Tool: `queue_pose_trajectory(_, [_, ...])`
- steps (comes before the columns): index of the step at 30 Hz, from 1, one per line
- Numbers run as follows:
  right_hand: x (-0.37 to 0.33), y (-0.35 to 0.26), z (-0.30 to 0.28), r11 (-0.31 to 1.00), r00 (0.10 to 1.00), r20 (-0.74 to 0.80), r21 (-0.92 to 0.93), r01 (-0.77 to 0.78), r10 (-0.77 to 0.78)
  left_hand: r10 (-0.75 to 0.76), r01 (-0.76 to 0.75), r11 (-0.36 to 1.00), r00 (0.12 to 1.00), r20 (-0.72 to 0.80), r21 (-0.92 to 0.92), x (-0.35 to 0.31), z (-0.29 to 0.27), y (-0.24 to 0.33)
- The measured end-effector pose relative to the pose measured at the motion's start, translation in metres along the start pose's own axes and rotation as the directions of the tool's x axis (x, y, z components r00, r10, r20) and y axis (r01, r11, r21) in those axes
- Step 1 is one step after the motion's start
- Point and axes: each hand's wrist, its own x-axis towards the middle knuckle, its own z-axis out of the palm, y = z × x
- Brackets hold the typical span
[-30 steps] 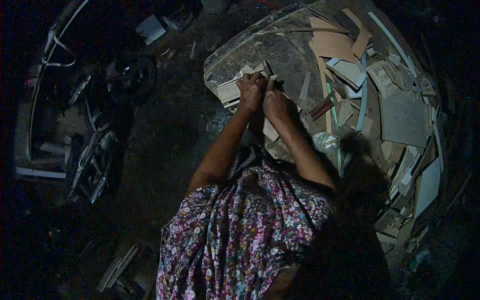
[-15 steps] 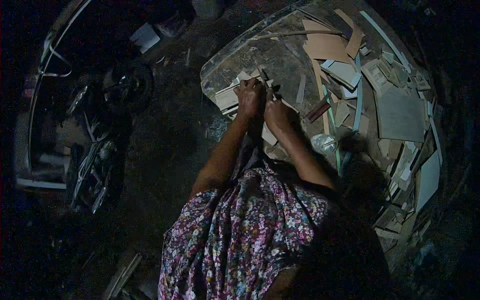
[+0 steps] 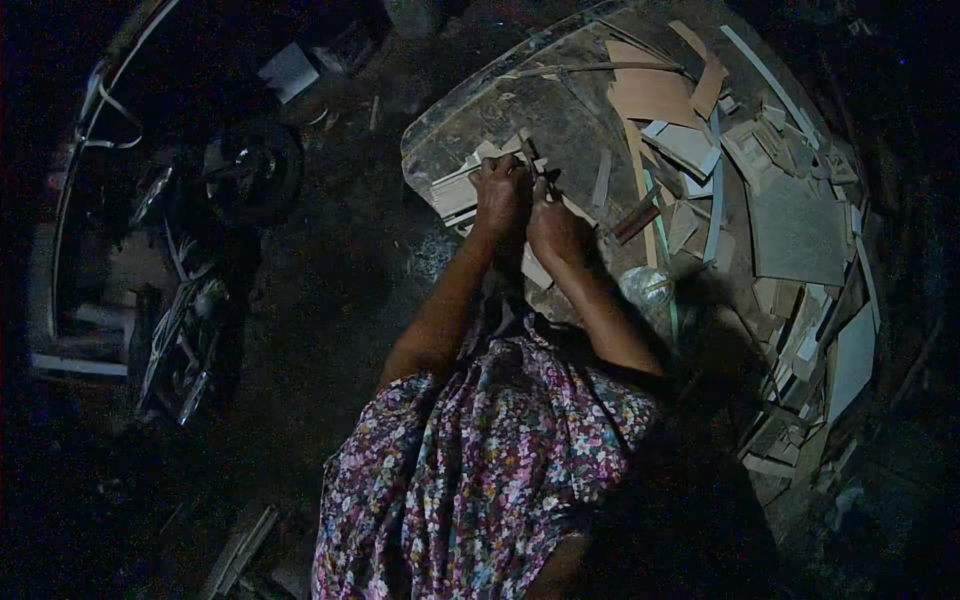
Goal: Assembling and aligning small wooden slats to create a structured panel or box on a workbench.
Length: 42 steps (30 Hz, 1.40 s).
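On the near left part of the worktable (image 3: 560,110), my left hand (image 3: 503,197) bends its fingers over the edge of a small stack of pale flat strips (image 3: 455,193). Right beside it, my right hand (image 3: 558,232) is closed around a slim dark tool with a narrow blade (image 3: 528,150). Whether it is a knife or scissors cannot be told in this dim light. The blade points away from me, close to the left fingertips. Another pale flat piece (image 3: 537,268) shows between my wrists. Both palms are hidden.
To the right lie a dark red block (image 3: 635,222), a shiny crumpled clear bundle (image 3: 647,286) and an orange-brown sheet (image 3: 650,92). Many pale offcuts and a large grey board (image 3: 803,232) cover the right side. A wheel (image 3: 250,172) stands in the dark at left.
The dark blade has shifted slightly, with less of its thin tip showing beyond the fingers. Both hands stay in nearly the same place.
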Motion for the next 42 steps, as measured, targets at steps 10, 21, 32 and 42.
queue_pose_trajectory(10, [-0.015, -0.002, -0.015, 0.992, 0.989, -0.111, -0.094, 0.085, -0.095, -0.022, 0.023, 0.999, 0.999, 0.032, -0.038, 0.000, -0.012, 0.003])
queue_pose_trajectory(21, [-0.003, -0.002, 0.019, 0.973, 0.933, -0.296, 0.039, 0.226, -0.205, -0.100, 0.101, 0.995, 0.993, 0.063, -0.001, -0.006, -0.011, -0.005])
queue_pose_trajectory(32, [-0.012, -0.014, -0.012, 0.998, 0.998, -0.020, -0.031, 0.063, -0.064, -0.016, 0.020, 0.999, 0.994, -0.107, 0.039, -0.007, -0.010, 0.001])
queue_pose_trajectory(42, [0.024, 0.011, 0.031, 0.998, 0.993, -0.097, -0.029, 0.058, -0.060, 0.036, -0.036, 0.999, 0.998, -0.048, 0.000, 0.002, -0.005, 0.005])
